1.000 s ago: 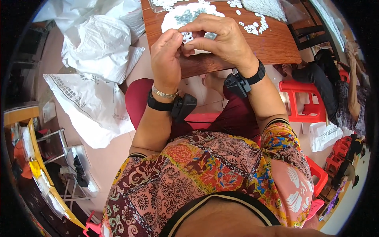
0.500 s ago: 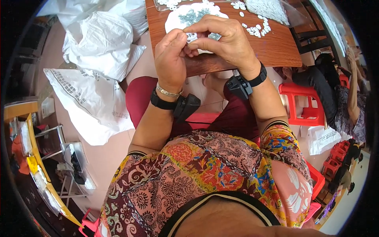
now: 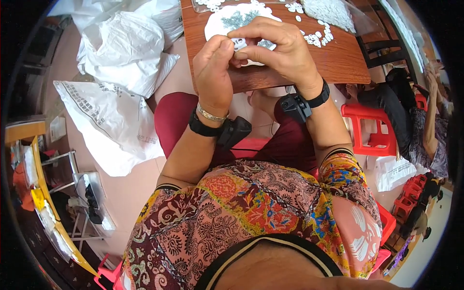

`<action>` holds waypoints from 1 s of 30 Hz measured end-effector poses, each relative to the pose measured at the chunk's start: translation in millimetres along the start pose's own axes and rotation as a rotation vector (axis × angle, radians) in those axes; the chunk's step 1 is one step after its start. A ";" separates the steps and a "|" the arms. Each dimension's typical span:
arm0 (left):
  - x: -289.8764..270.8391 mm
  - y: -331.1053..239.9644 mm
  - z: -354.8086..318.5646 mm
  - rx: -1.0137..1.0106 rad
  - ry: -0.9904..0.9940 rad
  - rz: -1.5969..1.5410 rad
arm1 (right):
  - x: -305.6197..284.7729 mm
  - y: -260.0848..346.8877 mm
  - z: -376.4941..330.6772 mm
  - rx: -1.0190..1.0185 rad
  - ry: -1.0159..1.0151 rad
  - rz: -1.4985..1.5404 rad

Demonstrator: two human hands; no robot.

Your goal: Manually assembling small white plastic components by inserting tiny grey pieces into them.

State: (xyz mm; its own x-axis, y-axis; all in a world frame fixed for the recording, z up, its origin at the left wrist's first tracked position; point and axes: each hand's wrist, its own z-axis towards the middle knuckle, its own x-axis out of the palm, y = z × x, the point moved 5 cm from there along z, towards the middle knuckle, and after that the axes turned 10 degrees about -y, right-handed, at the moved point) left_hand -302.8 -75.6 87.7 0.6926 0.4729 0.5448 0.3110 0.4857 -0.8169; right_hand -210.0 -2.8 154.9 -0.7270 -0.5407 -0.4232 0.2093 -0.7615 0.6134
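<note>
Over the near edge of the table, my left hand (image 3: 215, 77) and my right hand (image 3: 285, 48) meet, both closed. Thumbs and fingers pinch a small white piece with holes (image 3: 239, 43) between them. Part of it is hidden by my fingertips, so its kind is unclear. Just beyond my hands lies a rounded white mat or tray (image 3: 215, 26), bearing a heap of small dark grey-green pieces (image 3: 238, 19). My fingers partly cover its near side.
Small white ring-like pieces (image 3: 316, 38) lie loose on the brown table (image 3: 333, 63), right of my hands. A clear bag of white pieces (image 3: 328, 13) sits behind them. White sacks (image 3: 121, 53) fill the left floor. A red stool (image 3: 367, 130) and another person (image 3: 427, 130) are at right.
Both hands have shifted slightly to the right, still pinching the white piece. More of its holes show now between the fingertips.
</note>
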 end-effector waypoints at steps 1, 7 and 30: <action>-0.5 0.1 1.2 0.024 -0.004 0.047 | -0.9 -1.4 0.0 0.000 -0.001 -0.003; -4.1 6.8 11.5 -0.116 0.113 0.127 | -0.8 -15.1 -4.3 0.108 0.077 -0.032; -10.5 1.1 6.9 0.053 -0.043 0.256 | 10.2 -20.8 -15.1 0.495 -0.079 0.115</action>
State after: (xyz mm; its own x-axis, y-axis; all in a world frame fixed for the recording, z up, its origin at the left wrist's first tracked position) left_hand -314.2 -74.9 82.4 0.7157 0.6156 0.3298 0.0933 0.3837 -0.9187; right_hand -211.9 2.2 127.8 -0.7684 -0.5682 -0.2944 -0.0300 -0.4275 0.9035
